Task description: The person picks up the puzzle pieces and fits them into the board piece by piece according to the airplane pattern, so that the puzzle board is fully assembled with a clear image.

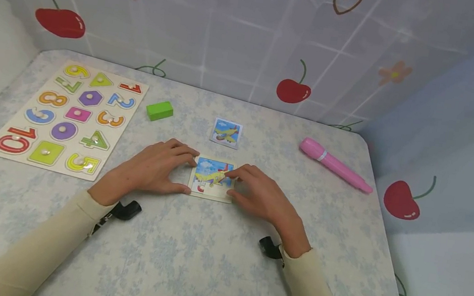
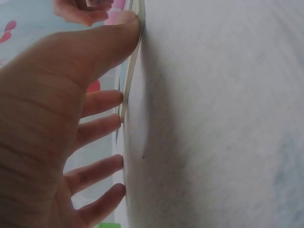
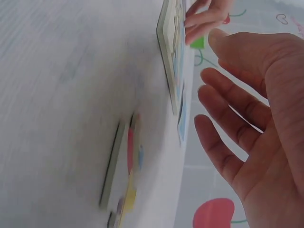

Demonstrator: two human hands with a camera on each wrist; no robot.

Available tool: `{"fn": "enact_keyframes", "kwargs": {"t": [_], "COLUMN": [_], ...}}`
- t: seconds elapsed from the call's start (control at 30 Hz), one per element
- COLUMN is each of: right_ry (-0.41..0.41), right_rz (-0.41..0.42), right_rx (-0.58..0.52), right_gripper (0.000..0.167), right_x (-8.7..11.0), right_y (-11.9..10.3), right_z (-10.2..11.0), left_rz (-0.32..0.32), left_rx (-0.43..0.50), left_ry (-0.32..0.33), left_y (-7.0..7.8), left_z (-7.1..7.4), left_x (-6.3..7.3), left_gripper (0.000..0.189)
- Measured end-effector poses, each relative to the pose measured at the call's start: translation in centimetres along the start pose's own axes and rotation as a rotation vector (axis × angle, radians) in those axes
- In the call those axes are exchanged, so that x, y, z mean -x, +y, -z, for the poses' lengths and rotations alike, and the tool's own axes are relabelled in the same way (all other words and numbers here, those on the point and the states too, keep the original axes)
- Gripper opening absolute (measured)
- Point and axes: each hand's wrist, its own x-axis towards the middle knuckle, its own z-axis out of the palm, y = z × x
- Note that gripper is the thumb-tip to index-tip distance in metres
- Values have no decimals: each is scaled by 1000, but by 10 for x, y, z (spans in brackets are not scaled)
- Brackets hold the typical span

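Note:
A small wooden puzzle board [image 1: 211, 196] with a yellow airplane picture lies before me, its lower part pale. My left hand [image 1: 158, 167] rests at its left side, thumb tip by the near corner. In the left wrist view, the fingers [image 2: 102, 102] are spread and fairly straight, with two tips against the board's edge. My right hand [image 1: 264, 194] hovers over the right edge, fingertips overlapping the picture in the head view. The right wrist view shows its fingers relaxed and nothing between them. Beneath it lie loose puzzle pieces [image 3: 114, 166], hidden from the head view.
A picture card [image 1: 226, 133] with the same airplane lies behind the board. Left of it are a green block [image 1: 159, 111] and a large number-and-shape board [image 1: 97, 149]. A pink pen-like stick [image 1: 338, 166] lies at the right. A cherry-patterned curtain [image 1: 233, 37] stands behind the table.

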Motion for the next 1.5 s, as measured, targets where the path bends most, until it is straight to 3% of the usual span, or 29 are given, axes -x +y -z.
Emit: {"fn": "enact_keyframes", "kwargs": {"t": [0.43, 1.33, 1.5], "right_ry": [15, -17, -15], "right_rz": [-92, -166, -142], "right_rx": [-79, -21, -24], "right_gripper": [41, 43, 43], "right_x": [24, 60, 66], "right_y": [17, 32, 37], "right_z": [11, 10, 10], "left_rz": [6, -4, -1], "left_rx": [2, -6, -6], "left_ry": [8, 14, 15], "left_y": [2, 0, 1], "left_z": [2, -1, 0], "left_x": [1, 1, 1], "left_gripper": [65, 64, 64]}}
